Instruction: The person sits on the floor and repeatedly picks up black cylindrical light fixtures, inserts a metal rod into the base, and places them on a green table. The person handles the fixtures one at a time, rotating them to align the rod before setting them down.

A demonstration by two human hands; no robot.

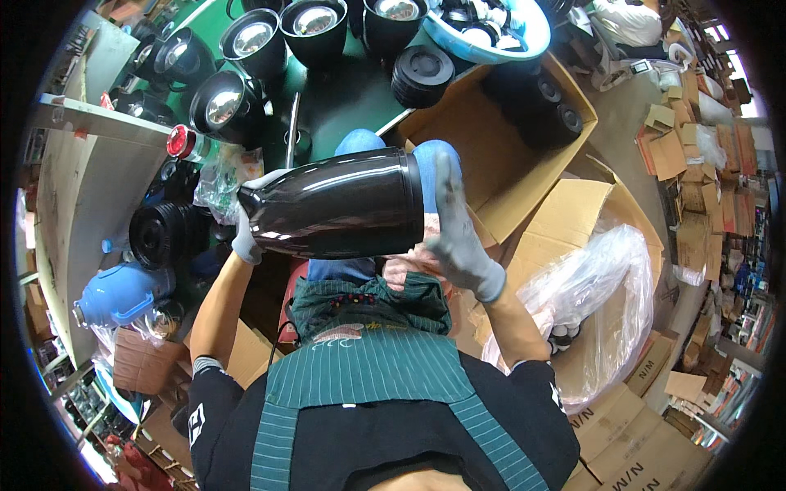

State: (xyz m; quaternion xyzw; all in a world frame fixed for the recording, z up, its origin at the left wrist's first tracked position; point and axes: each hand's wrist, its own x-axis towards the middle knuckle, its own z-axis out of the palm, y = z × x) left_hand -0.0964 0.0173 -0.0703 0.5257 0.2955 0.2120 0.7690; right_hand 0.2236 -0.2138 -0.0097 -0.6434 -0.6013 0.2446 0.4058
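Observation:
A glossy black jug (332, 209) lies on its side in the air above my lap, tapering toward the left. My left hand (248, 237), in a grey glove, is closed round its narrow end, with some fingers hidden behind the jug. Beside the wide, rimmed end on the right is my right hand (458, 233), also gloved in grey. Its fingers stretch upward, flat and close together; whether the palm touches the jug I cannot tell. Past the jug, a thin metal rod (292, 131) stands upright at the edge of the green table (336, 102).
Several black vessels with shiny inner liners (315, 29) stand on the table. A stack of black discs (422, 75) and a light-blue basin (499, 53) are farther right. Cardboard boxes (454, 147) and a plastic-lined carton (606, 286) sit at my right. A blue jug (127, 295) is at left.

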